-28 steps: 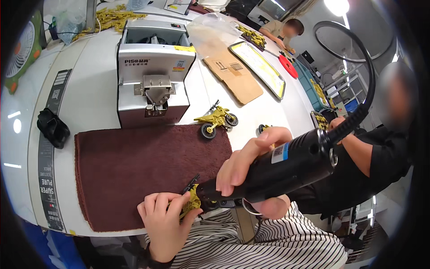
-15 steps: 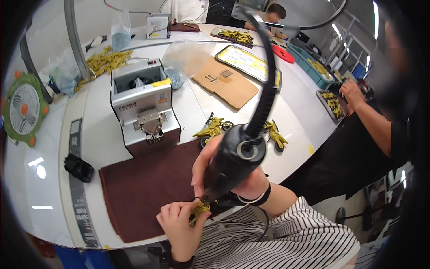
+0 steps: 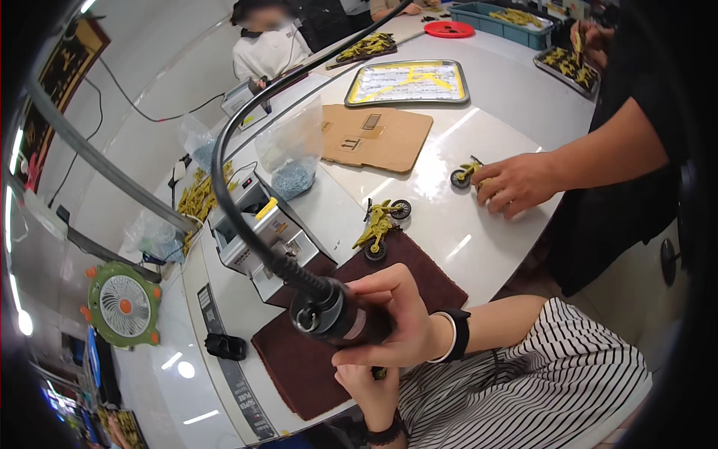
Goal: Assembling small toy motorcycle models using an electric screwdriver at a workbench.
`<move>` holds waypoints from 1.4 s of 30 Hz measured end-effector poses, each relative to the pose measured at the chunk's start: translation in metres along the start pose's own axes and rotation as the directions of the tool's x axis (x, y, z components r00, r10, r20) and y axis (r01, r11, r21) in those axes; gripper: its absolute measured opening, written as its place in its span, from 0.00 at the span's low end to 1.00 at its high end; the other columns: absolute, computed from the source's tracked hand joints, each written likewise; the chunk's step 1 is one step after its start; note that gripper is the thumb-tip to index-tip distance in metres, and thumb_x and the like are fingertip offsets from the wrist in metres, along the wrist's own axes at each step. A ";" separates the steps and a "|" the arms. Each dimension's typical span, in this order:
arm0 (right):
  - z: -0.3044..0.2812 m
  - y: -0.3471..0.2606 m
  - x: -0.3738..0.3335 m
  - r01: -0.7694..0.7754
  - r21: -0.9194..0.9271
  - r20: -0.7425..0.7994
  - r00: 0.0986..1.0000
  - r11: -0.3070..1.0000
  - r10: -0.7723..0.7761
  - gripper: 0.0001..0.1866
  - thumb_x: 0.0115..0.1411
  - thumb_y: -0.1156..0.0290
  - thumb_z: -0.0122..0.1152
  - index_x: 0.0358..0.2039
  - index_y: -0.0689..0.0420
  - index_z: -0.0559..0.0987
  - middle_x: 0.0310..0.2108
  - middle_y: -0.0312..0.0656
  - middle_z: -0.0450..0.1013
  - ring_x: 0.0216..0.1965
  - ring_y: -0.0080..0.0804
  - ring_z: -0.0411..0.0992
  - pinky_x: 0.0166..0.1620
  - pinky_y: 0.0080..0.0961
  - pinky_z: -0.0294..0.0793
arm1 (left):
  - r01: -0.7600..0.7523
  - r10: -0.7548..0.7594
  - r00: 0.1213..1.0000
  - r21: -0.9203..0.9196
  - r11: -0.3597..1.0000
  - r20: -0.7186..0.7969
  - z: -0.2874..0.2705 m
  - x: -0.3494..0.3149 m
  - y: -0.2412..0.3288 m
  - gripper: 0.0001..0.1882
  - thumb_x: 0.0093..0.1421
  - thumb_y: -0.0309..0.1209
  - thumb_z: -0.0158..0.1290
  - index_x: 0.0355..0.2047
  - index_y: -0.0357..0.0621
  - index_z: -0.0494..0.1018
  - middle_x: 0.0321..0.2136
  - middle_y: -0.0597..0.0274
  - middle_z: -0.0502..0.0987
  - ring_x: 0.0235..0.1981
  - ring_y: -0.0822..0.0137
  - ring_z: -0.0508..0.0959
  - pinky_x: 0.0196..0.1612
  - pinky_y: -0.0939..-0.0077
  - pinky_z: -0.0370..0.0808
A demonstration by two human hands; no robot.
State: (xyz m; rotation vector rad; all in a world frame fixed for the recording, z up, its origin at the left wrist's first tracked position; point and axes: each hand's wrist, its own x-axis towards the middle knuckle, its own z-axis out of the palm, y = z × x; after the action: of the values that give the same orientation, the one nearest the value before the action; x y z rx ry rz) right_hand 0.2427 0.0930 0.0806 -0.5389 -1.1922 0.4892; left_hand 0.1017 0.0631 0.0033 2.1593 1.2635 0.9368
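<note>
My right hand (image 3: 410, 323) is closed around a black corded electric screwdriver (image 3: 351, 318), held over the maroon cloth (image 3: 299, 374). Just below it, my left hand (image 3: 370, 393) grips a yellow-green toy motorcycle piece (image 3: 380, 372); only a sliver of it shows, and the screwdriver's tip is hidden. Beyond the cloth's far edge stands a yellow-green toy motorcycle (image 3: 379, 227) with black wheels. To the right, a co-worker's hand (image 3: 516, 182) is on a second toy motorcycle (image 3: 465, 173).
A silver screw feeder (image 3: 280, 243) stands left of the cloth, with a bag of small screws (image 3: 294, 178) behind. Flattened cardboard (image 3: 381, 138) and a tray (image 3: 407, 82) lie farther back. A black object (image 3: 225, 346) and green fan (image 3: 123, 305) are at left. The screwdriver's cable arches across the view.
The view has turned, shifting the whole scene. The co-worker's hand has come from beside the tray to the right-hand toy motorcycle. My hands still hold the screwdriver and the toy piece.
</note>
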 end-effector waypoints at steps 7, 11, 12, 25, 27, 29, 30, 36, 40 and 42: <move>-0.004 0.001 -0.001 0.137 -0.031 -0.048 0.989 0.990 -0.139 0.38 0.44 0.74 0.75 0.54 0.65 0.64 0.46 0.49 0.72 0.45 0.31 0.75 0.47 0.23 0.72 | -0.148 0.148 0.989 0.015 0.989 0.009 -0.003 0.006 0.004 0.24 0.44 0.29 0.60 0.42 0.33 0.69 0.36 0.42 0.73 0.39 0.41 0.73 0.39 0.56 0.67; -0.005 -0.005 0.005 0.149 -0.045 -0.017 0.989 0.988 -0.150 0.38 0.44 0.75 0.75 0.54 0.65 0.66 0.43 0.46 0.74 0.40 0.29 0.75 0.43 0.22 0.74 | -0.033 -0.004 0.992 -0.281 0.959 -0.130 0.007 0.012 0.016 0.13 0.47 0.33 0.60 0.31 0.39 0.75 0.32 0.55 0.75 0.39 0.50 0.72 0.45 0.59 0.63; -0.005 -0.008 0.007 0.122 -0.033 0.011 0.993 0.992 -0.122 0.37 0.44 0.75 0.75 0.54 0.65 0.67 0.42 0.45 0.74 0.38 0.28 0.76 0.42 0.21 0.74 | -0.009 -0.032 0.990 -0.283 0.959 -0.139 0.007 0.008 0.012 0.13 0.47 0.33 0.60 0.31 0.39 0.75 0.32 0.55 0.75 0.39 0.50 0.72 0.45 0.59 0.63; -0.021 -0.021 0.028 -0.121 -0.212 0.220 0.961 0.970 0.168 0.27 0.42 0.81 0.67 0.43 0.63 0.65 0.24 0.41 0.72 0.26 0.25 0.75 0.30 0.22 0.79 | 0.023 -0.024 0.999 -0.009 1.000 -0.027 -0.010 0.012 0.023 0.20 0.43 0.37 0.65 0.38 0.52 0.77 0.33 0.73 0.73 0.40 0.64 0.69 0.45 0.67 0.60; -0.019 -0.010 0.036 -0.137 -0.192 0.397 0.895 0.972 0.204 0.27 0.45 0.82 0.65 0.43 0.61 0.61 0.22 0.41 0.69 0.22 0.26 0.72 0.27 0.21 0.76 | 0.035 -0.033 0.999 0.054 0.998 -0.032 -0.010 0.007 0.013 0.22 0.43 0.43 0.66 0.39 0.54 0.77 0.33 0.76 0.73 0.39 0.68 0.69 0.44 0.69 0.60; -0.018 -0.013 0.045 -0.142 -0.205 0.545 0.806 0.968 0.233 0.27 0.48 0.84 0.63 0.43 0.59 0.58 0.21 0.40 0.67 0.18 0.27 0.68 0.24 0.21 0.73 | 0.057 -0.055 0.998 0.045 0.997 -0.030 -0.010 0.003 0.006 0.21 0.44 0.42 0.66 0.39 0.54 0.77 0.33 0.76 0.73 0.39 0.68 0.69 0.43 0.69 0.60; -0.018 -0.022 0.046 -0.254 -0.292 0.499 0.782 0.922 0.373 0.26 0.49 0.83 0.63 0.44 0.58 0.58 0.23 0.41 0.67 0.19 0.27 0.69 0.24 0.23 0.74 | 0.035 -0.034 0.999 0.049 0.998 -0.017 -0.010 0.004 0.004 0.20 0.44 0.42 0.65 0.39 0.54 0.77 0.33 0.76 0.73 0.39 0.68 0.69 0.43 0.69 0.59; -0.017 -0.030 0.043 -0.299 -0.146 0.475 0.815 0.943 0.332 0.27 0.52 0.81 0.64 0.44 0.53 0.57 0.26 0.41 0.67 0.21 0.31 0.70 0.27 0.28 0.74 | 0.037 -0.037 0.999 -0.012 0.999 0.003 -0.012 0.004 0.006 0.20 0.44 0.42 0.65 0.38 0.53 0.78 0.31 0.76 0.72 0.38 0.68 0.68 0.42 0.68 0.59; -0.011 -0.025 0.036 -0.251 -0.028 0.451 0.861 0.968 0.236 0.23 0.55 0.76 0.61 0.43 0.55 0.57 0.25 0.38 0.64 0.19 0.28 0.68 0.25 0.26 0.71 | 0.041 -0.040 0.999 -0.022 0.999 0.006 -0.013 0.003 0.005 0.19 0.44 0.43 0.64 0.36 0.52 0.78 0.31 0.75 0.72 0.37 0.68 0.68 0.40 0.68 0.59; -0.007 -0.032 0.036 -0.254 -0.071 0.447 0.857 0.965 0.258 0.22 0.55 0.76 0.60 0.43 0.55 0.57 0.25 0.38 0.64 0.19 0.28 0.67 0.24 0.26 0.71 | 0.054 -0.054 0.999 -0.043 0.998 -0.003 -0.013 0.003 0.004 0.20 0.42 0.43 0.65 0.36 0.52 0.78 0.30 0.75 0.72 0.37 0.67 0.68 0.41 0.68 0.59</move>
State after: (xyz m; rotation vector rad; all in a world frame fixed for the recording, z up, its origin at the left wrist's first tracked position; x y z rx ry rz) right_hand 0.2628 0.0897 0.1252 -0.6153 -1.5779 0.8740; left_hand 0.0949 0.0647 0.0159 2.0809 1.2859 0.9389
